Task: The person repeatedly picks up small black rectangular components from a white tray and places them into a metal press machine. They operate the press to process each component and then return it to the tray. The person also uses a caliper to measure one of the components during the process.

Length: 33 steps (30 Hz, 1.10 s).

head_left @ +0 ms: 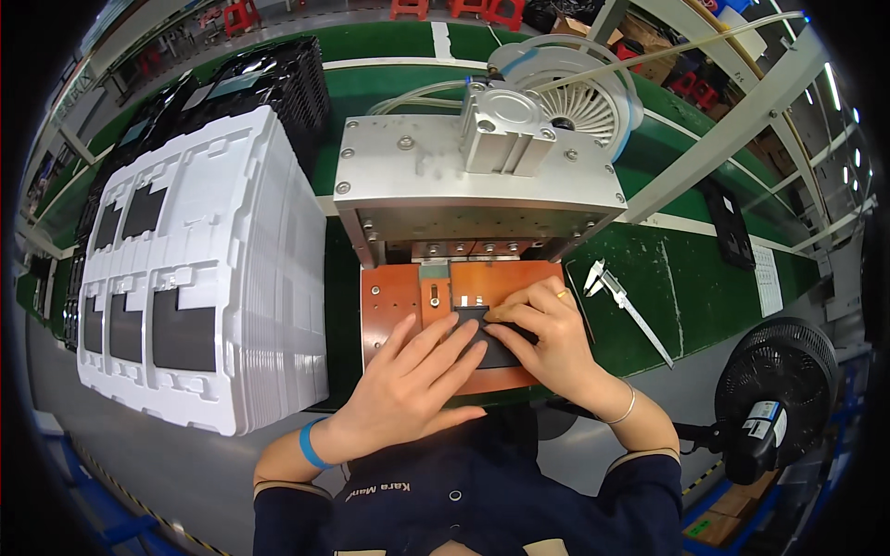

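Note:
A flat dark grey sheet (499, 356) lies on the orange base plate (399, 315) of a metal press (477, 181). My left hand (408, 385) rests with fingers spread across the sheet's left part, palm down. At the sheet's upper edge, the thumb and forefinger of my right hand (547, 338) are pinched together on it. Those fingertips partly hide the edge, and small pale marks or tabs show just above it. A slotted metal block with a bolt (434, 301) sits on the plate, left of the sheet.
A tall stack of white moulded trays (236, 185) stands at left, dark sheets (185, 332) in its top pockets. Black trays (269, 79) are piled behind. Calipers (630, 310) lie right of the press. A black fan (777, 398) stands at lower right; a white round fan (579, 102) is behind.

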Tool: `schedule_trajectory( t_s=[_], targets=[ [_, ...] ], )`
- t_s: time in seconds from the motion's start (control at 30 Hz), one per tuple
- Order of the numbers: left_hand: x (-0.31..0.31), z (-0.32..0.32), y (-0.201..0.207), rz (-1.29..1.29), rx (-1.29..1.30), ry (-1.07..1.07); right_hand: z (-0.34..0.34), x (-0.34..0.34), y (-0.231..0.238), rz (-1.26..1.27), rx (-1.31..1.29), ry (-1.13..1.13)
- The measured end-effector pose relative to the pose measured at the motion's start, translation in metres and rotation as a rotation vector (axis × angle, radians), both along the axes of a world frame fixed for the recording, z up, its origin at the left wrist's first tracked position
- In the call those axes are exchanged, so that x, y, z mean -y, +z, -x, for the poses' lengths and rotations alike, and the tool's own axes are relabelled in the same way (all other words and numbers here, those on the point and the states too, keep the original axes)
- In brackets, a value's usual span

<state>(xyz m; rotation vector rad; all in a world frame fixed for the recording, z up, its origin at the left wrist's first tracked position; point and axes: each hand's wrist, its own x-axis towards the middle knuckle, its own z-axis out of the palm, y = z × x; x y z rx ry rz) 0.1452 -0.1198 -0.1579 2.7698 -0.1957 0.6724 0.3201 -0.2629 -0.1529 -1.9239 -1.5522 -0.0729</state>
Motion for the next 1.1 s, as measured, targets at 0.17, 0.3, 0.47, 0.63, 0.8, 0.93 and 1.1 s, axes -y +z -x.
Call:
schedule_trajectory(
  t_s=[0.17,0.3,0.47,0.63,0.8,0.93,1.1],
  targets=[
    [0.002,0.000,-0.012,0.048,-0.133,-0.022,0.000,-0.008,-0.013,-0.010,0.108,0.094],
    [0.002,-0.002,-0.014,0.052,-0.138,-0.031,0.005,-0.009,-0.016,0.077,0.146,0.080],
    [0.002,-0.002,-0.014,0.044,-0.141,-0.028,0.007,-0.014,-0.015,0.082,0.187,0.021],
    [0.002,-0.002,-0.014,0.051,-0.134,-0.015,0.005,-0.014,-0.015,0.020,0.212,-0.012],
    [0.002,-0.004,-0.013,0.048,-0.139,-0.014,0.006,-0.014,-0.018,0.062,0.193,0.027],
    [0.002,-0.002,-0.012,0.040,-0.168,-0.007,0.005,-0.013,-0.009,0.025,0.119,-0.068],
    [0.001,0.001,-0.011,0.063,-0.203,-0.002,0.008,0.023,0.000,0.087,-0.046,-0.008]
  ],
)
